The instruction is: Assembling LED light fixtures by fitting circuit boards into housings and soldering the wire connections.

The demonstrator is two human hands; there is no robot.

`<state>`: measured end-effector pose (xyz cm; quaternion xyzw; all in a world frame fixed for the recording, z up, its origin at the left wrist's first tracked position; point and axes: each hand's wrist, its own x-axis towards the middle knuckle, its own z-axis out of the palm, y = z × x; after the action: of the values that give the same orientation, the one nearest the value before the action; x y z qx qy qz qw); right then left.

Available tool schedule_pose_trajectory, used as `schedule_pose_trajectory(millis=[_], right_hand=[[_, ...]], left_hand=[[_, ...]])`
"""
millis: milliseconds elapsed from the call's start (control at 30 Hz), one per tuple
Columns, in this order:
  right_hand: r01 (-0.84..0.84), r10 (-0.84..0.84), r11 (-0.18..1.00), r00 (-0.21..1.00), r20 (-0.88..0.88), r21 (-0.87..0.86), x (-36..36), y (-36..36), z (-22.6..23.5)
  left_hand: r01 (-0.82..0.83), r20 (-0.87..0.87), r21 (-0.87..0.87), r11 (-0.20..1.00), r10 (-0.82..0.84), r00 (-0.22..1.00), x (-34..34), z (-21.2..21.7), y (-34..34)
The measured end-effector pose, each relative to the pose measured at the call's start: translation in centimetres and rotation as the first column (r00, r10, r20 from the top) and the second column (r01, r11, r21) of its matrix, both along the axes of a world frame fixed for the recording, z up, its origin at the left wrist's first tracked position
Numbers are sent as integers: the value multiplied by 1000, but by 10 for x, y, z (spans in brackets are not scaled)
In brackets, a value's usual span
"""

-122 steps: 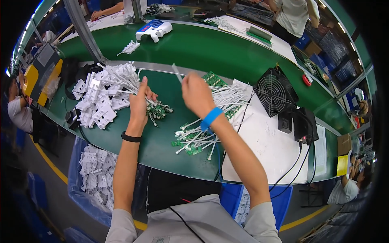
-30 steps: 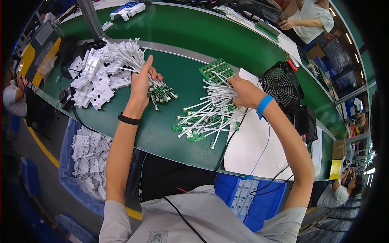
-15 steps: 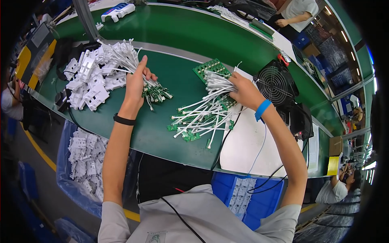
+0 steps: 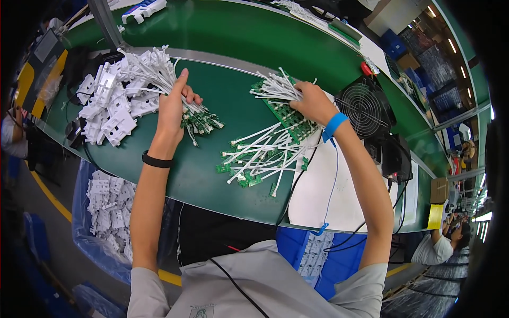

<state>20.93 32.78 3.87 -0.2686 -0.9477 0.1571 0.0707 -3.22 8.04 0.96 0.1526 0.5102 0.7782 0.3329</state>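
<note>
My left hand (image 4: 174,108) is closed round a thick bundle of white cables (image 4: 159,71), whose small green circuit boards (image 4: 202,123) fan out on its right side. The loose cable ends lie over a heap of white plastic housings (image 4: 108,106) at the left. My right hand (image 4: 316,103) grips a second bunch of white cables (image 4: 278,87), their ends pointing left. Beneath that bunch is a green circuit board panel (image 4: 286,116), partly covered by hand and cables. More cables with small boards (image 4: 257,159) lie loose in front of it.
A black fan with a wire guard (image 4: 363,106) stands right of my right hand. A white sheet (image 4: 328,196) lies at the bench's front right, crossed by thin cords. A lined bin of white parts (image 4: 108,212) is below left, blue bins (image 4: 339,259) below right.
My right hand has moved slightly up and left, and its cable bunch has swung upward, uncovering more of the panel. My left hand keeps its bundle. The whole view has shifted slightly.
</note>
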Motion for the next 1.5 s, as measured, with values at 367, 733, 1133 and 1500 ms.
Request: schedule_pose_trajectory(millis=[367,733,1133,1500], right_hand=[[-23,-17,990,961,276,141,-8,-8,-9],[61,-95,994,877,471,87,-32,-8,11],[56,-55,998,993,103,-8,-29,-6,6],[512,-519,852,854,37,111,-53,50,-16]], left_hand=[[7,-4,-6,1000,-7,1000,4,2,-2],[7,-9,7,1000,-7,1000,4,3,-2],[-6,-21,-13,1000,6,1000,4,5,-4],[-31,26,-17,999,31,999,3,6,-4]])
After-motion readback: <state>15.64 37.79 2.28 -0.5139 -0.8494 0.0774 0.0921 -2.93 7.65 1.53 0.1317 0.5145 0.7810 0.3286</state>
